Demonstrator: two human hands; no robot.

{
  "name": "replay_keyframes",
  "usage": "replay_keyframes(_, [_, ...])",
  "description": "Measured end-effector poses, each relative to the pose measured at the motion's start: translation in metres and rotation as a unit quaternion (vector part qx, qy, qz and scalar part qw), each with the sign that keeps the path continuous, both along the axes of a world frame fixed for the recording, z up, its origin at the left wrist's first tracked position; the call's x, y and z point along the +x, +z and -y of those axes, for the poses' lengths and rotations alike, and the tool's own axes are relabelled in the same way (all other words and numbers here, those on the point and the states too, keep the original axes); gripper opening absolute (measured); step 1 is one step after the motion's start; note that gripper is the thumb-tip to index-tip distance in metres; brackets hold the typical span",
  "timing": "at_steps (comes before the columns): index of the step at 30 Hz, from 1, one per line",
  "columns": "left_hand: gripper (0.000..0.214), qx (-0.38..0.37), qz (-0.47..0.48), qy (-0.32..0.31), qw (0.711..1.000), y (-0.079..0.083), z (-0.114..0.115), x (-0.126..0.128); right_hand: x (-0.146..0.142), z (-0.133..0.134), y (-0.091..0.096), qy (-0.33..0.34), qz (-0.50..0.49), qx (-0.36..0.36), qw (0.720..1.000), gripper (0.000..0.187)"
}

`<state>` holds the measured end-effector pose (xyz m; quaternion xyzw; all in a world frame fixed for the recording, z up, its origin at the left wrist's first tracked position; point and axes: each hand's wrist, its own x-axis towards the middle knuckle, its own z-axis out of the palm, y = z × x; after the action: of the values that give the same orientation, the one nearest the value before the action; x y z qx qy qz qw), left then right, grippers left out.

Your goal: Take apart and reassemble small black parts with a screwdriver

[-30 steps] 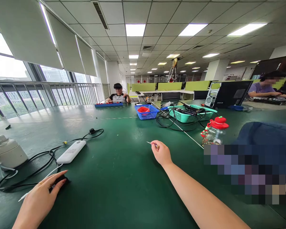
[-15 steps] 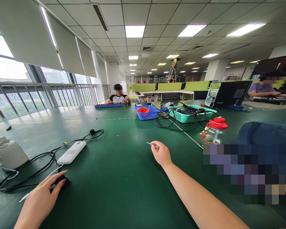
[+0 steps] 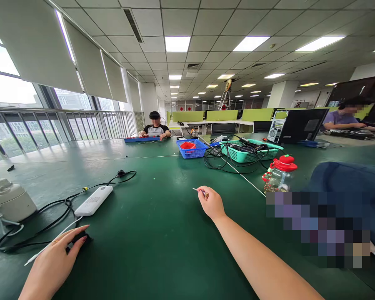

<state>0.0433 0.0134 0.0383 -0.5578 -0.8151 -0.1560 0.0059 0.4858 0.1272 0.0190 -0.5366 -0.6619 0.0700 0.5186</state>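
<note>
At the lower left, my left hand (image 3: 53, 263) has its thumb and fingers around a small black object (image 3: 86, 242) on the green tabletop (image 3: 162, 233). Most of that object is covered by the fingers, so its kind is unclear. My right hand (image 3: 213, 205), out in front over the middle of the table, pinches a slim tool with a thin metal shaft (image 3: 195, 189), like a small screwdriver. The shaft points left, and the brownish end of the handle shows behind the fingers. A white cable (image 3: 39, 253) runs beside and behind my left hand.
Left: a white power bank-like box (image 3: 94, 201), black cable (image 3: 69, 203) and a whitish container (image 3: 11, 202). Farther off stand a blue basket (image 3: 192, 153) and a teal basket (image 3: 242, 156) with cables. A red-lidded bottle (image 3: 281, 177) and dark blue cloth (image 3: 346, 179) lie right. People sit beyond.
Both my hands stay almost where they were, with the same holds. The view has shifted very slightly. The person across the table has moved a hand closer to the blue tray.
</note>
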Motion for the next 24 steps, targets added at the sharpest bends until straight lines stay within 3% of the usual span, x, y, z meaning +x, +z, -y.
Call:
replay_keyframes(13, [0.059, 0.021, 0.008, 0.01, 1.0, -0.016, -0.007, -0.019, 0.0, 0.0, 0.0, -0.001, 0.011, 0.012, 1.0, 0.027])
replay_keyframes(24, [0.049, 0.051, 0.025, 0.01, 0.998, -0.023, -0.011, -0.03, 0.001, 0.001, 0.002, 0.011, -0.01, -0.005, 1.0, 0.03])
